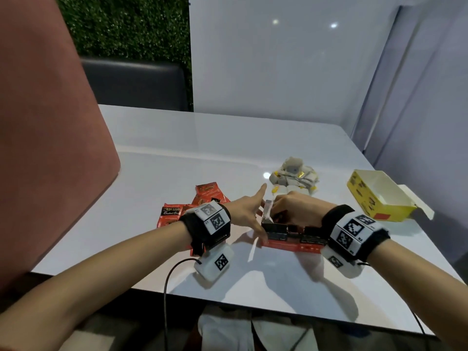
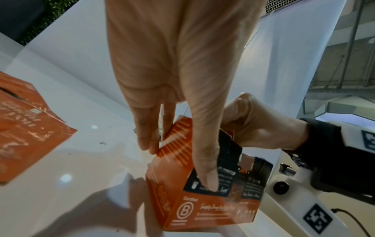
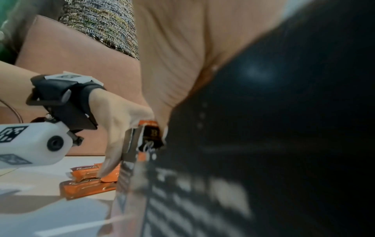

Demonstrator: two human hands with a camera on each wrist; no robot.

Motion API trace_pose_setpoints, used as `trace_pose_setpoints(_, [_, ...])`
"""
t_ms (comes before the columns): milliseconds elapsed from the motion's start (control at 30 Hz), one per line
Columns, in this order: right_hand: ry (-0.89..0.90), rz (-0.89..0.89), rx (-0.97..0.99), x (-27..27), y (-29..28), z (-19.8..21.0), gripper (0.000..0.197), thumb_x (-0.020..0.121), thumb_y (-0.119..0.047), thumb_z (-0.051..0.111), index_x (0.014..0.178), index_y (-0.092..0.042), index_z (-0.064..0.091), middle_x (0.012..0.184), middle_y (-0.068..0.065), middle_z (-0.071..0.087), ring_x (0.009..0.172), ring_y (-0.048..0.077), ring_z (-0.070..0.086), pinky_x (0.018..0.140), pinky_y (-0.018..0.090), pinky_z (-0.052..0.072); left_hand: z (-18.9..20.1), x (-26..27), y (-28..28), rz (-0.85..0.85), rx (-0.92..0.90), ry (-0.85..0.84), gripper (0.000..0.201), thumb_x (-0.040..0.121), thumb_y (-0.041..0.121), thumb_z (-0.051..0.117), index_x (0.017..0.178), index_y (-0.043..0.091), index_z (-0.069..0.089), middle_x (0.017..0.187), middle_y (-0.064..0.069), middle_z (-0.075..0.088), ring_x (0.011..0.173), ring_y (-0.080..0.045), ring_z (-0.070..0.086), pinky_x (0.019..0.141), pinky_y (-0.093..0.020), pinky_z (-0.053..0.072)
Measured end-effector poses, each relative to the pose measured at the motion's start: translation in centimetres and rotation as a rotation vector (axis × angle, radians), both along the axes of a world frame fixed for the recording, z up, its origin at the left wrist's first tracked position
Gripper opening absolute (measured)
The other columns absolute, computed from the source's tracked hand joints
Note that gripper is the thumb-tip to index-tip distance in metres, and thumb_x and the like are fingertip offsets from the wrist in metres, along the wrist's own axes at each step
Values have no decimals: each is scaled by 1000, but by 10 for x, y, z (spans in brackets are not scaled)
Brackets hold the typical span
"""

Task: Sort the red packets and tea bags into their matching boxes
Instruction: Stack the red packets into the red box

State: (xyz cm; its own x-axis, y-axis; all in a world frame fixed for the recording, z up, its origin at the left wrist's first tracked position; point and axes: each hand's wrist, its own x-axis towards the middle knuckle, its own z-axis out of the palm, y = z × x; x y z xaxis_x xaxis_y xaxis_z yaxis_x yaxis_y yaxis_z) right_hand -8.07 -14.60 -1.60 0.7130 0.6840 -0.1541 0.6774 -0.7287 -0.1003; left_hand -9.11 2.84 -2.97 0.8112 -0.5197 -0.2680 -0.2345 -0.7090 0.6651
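The glossy white table (image 1: pixel 177 153) bears red packets (image 1: pixel 172 215) at the left, a red box (image 1: pixel 286 243) in the middle, tea bags (image 1: pixel 293 178) behind it (heaped), and a yellow box (image 1: pixel 374 196) at the right.

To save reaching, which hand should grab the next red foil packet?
Left. The loose red foil packets lie beside the left hand; the right hand is farther, holding one in the red cardboard box.

Booth-like seating corner, more café or lounge than home: a glossy white table (image 1: pixel 177 160), a dark padded chair (image 1: pixel 134 84) behind it, a wall of artificial green foliage (image 1: pixel 121 26), and plain white partition panels (image 1: pixel 278 59) enclosing the far side.
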Motion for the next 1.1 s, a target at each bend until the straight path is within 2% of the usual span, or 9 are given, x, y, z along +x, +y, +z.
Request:
trace_pose_setpoints(100, [38,44,88,-8,-4,6,30,81,-9,62,100,-31,67,108,-1,67,102,19,59,87,37,50,0,1,4,6,9,-2,125,71,19,80,146,12,-21,140,-8,47,127,-23,46,90,-18,35])
trace_pose_setpoints(200, [33,-8,217,-16,-11,12,31,81,-4,65,109,-16,69,118,0,65,111,14,55,94,28,48,-1,3,5,2,20,0,123,71,18,80,147,11,-17,141,-9,46,127,-23,46,92,-21,37])
trace_pose_setpoints(333, [-151,-259,408,-24,-23,7,19,80,4,64,92,-11,66,93,-2,60,88,17,58,70,12,46,-5,6,5,15,30,-5,119,70,18,81,148,11,-8,141,-12,44,127,-26,46,98,-30,39])
trace_pose_setpoints(400, [-67,-367,405,-25,-22,6,19,80,8,59,86,-9,66,78,-5,58,74,13,57,60,8,42,-6,6,4,17,32,-8,115,69,19,81,148,10,-2,142,-11,43,127,-25,46,99,-31,39])
trace_pose_setpoints(533, [187,-285,332,-26,-5,4,26,83,5,55,98,-12,68,78,-9,64,68,8,61,59,8,44,-6,6,2,-27,56,-58,103,69,19,81,146,12,13,139,-11,46,124,-23,49,94,-24,39])
trace_pose_setpoints(633, [194,-258,216,-20,-3,4,35,83,7,47,102,-15,68,94,2,68,83,18,64,70,17,47,-4,3,1,-82,54,-119,110,71,18,80,149,23,3,137,-12,49,122,-25,51,92,-23,38])
trace_pose_setpoints(700, [159,-283,133,-15,-7,5,36,84,5,48,106,-14,68,103,6,68,91,21,63,79,26,50,-5,1,1,-143,97,-182,107,75,18,77,149,31,1,130,-12,51,119,-28,50,91,-26,38])
trace_pose_setpoints(867, [19,-399,-200,-18,-2,-7,24,92,-13,50,112,-6,61,111,14,61,99,30,61,86,37,51,-5,-1,-4,-234,248,-290,55,81,29,71,132,29,49,101,-2,42,102,-23,46,80,-23,34])
trace_pose_setpoints(1100, [-85,-350,-468,-14,12,-23,26,91,-24,51,113,-15,63,112,4,65,104,25,62,78,33,45,-2,-3,-6,-264,253,-323,45,81,31,70,122,22,55,103,-4,43,92,-11,32,79,-23,30])
